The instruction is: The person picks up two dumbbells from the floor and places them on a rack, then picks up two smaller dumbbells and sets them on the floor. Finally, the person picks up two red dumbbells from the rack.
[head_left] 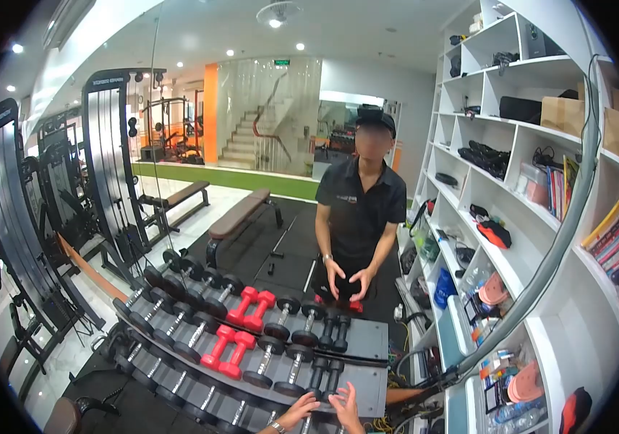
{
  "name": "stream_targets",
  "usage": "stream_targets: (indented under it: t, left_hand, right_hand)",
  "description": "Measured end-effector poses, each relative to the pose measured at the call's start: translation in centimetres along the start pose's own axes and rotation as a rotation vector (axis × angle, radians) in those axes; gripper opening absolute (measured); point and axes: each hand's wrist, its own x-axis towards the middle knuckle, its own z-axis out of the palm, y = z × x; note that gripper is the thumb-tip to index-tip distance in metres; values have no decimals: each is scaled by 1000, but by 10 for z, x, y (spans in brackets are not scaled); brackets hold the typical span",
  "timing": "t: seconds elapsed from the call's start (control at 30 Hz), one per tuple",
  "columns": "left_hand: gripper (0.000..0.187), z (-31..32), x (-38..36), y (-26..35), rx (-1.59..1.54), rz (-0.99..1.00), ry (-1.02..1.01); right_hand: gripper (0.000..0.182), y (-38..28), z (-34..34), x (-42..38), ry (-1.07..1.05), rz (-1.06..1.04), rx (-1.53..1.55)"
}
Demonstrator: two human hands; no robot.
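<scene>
My left hand and my right hand are at the bottom of the head view, fingers apart and nothing held. They hover at the near side of the rack, just in front of a pair of small black dumbbells. Whether any fingertip touches these is hard to make out. Left of them lie two chrome-handled dumbbells, then a pair of red dumbbells. A large mirror behind the rack repeats the row, and in it both reflected hands show open, palms facing each other.
The dumbbell rack runs leftward, with more chrome-handled dumbbells on a lower tier. On the right, white shelves hold bottles, books and bags. A grey cable hangs along the mirror's edge. Reflected are a bench and weight machines.
</scene>
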Motion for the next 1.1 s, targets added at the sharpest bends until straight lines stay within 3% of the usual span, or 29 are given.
stream_targets:
  t: [0.03,0.07,0.1,0.17,0.27,0.4,0.47,0.53,0.63,0.67,0.77,0.87,1.1]
  left_hand:
    - [75,5,8,6,-18,-6,29]
    - [75,-3,24,0,35,114,11]
    - [70,12,16,27,-39,-58,94]
    - [66,-2,67,-7,-186,117,126]
    - [74,-31,110,-39,140,155,198]
    - [81,-44,147,-45,595,232,293]
    - [77,-41,150,-48,808,242,329]
    - [69,-42,157,-56,949,247,351]
    - [64,-39,174,-63,999,185,432]
    - [65,-38,181,-65,1010,152,444]
    - [71,-26,184,-45,1083,14,464]
    - [77,-30,206,-60,1157,29,574]
    - [87,-44,221,-65,1063,-82,466]
  right_hand:
    - [86,2,2,5,-16,41,49]
    - [85,27,7,13,0,21,22]
    - [84,54,12,22,15,7,-7]
    - [79,46,16,34,60,18,-71]
    - [72,43,19,50,81,129,-212]
    - [78,135,30,87,220,-80,-740]
    - [81,140,26,98,78,136,-818]
    - [85,87,29,102,4,337,-882]
    - [82,103,32,118,93,390,-813]
    - [83,111,31,120,55,321,-944]
    - [85,108,33,129,14,528,-812]
    - [76,110,40,135,-49,517,-982]
    - [64,122,47,141,16,549,-948]
